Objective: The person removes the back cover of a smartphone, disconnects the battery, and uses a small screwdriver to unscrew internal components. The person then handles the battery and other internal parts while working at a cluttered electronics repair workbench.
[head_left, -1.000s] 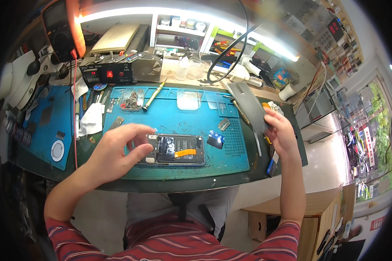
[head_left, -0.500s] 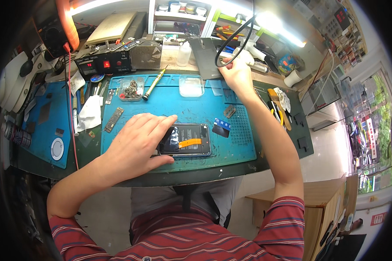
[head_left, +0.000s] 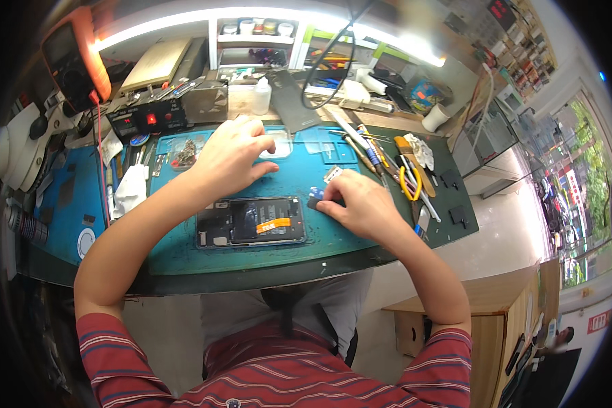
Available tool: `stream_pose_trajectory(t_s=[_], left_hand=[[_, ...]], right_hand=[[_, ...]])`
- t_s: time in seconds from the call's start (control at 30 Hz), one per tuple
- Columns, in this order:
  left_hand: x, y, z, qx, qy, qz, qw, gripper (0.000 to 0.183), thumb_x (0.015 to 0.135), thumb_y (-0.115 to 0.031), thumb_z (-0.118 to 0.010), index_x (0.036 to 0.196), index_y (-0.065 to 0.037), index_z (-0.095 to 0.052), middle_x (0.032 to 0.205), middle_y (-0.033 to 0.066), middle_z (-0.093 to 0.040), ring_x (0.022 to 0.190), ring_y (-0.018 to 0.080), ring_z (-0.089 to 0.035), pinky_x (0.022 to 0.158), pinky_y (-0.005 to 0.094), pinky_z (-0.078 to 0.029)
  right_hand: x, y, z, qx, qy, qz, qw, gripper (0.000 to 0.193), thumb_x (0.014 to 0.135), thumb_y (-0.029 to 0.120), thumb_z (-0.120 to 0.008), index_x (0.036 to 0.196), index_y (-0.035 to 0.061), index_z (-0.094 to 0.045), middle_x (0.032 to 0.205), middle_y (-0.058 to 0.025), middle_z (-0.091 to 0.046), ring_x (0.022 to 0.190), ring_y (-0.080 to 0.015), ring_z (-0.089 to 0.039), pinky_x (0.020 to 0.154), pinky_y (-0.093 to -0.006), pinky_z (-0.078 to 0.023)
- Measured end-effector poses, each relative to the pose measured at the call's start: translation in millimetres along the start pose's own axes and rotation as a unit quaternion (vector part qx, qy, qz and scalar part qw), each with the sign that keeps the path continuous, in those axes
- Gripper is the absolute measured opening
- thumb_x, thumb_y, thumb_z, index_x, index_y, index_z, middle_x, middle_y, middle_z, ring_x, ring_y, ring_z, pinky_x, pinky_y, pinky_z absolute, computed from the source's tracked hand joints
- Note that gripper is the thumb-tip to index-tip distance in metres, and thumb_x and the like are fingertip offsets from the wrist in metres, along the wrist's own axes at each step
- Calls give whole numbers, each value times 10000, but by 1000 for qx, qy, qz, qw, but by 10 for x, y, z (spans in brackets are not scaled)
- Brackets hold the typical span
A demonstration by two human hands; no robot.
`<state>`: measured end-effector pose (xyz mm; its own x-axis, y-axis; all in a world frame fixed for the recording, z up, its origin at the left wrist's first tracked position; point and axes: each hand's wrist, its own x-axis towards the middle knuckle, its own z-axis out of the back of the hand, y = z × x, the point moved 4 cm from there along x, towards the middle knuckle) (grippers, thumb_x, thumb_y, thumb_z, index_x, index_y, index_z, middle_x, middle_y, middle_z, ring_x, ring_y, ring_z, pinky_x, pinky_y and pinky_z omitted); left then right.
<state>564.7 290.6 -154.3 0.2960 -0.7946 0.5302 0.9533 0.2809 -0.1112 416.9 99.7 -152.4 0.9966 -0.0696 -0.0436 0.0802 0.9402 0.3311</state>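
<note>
An opened smartphone (head_left: 241, 234) lies on the blue work mat (head_left: 265, 262), its dark battery and an orange flex cable (head_left: 273, 225) exposed. Beyond it hovers my left hand (head_left: 234, 151), fingers bent and thumb apart, nothing seen between them. It is nearest to a clear plastic box (head_left: 282, 145) and covers part of a small tub of metal wool (head_left: 186, 154). Right of the phone, my right hand (head_left: 359, 204) pinches the edge of a small blue and dark card (head_left: 315, 196) with thumb and index finger. A small metal part (head_left: 332, 174) sits just beyond those fingers.
Tweezers, screwdrivers and yellow-handled pliers (head_left: 408, 183) are spread at the right. A dark flat panel (head_left: 294, 102) and a white bottle (head_left: 261, 96) stand behind the mat. A black cable (head_left: 311, 105) hangs over the back. A power unit (head_left: 146, 119) is at the back left.
My left hand has left the phone and moved away toward the clear box. My right hand has come back from the dark panel and cable to the blue card. The view has shifted slightly.
</note>
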Motion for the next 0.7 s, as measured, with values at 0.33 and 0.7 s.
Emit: stream_pose_trajectory(t_s=[0.33,0.7], left_hand=[[-62,122,8,67,-37,36,996,268,834,-151,-784,1071,-74,-686,1000,94,-622,998,304,-590,901,435,-479],[-821,-602,504,-104,130,50,985,857,735,-284,-909,1455,-32,-518,1355,172,-605,1264,377,-563,1100,459,-451]], right_hand=[[-41,-23,-58,46,20,-3,999,293,924,248,-757,1152,97,-652,1002,-79,-715,968,-287,-699,838,-410,-544],[-55,-1156,638,-78,-214,-148,962,189,958,283,-686,1053,126,-731,1000,-111,-740,938,-302,-721,808,-459,-565]])
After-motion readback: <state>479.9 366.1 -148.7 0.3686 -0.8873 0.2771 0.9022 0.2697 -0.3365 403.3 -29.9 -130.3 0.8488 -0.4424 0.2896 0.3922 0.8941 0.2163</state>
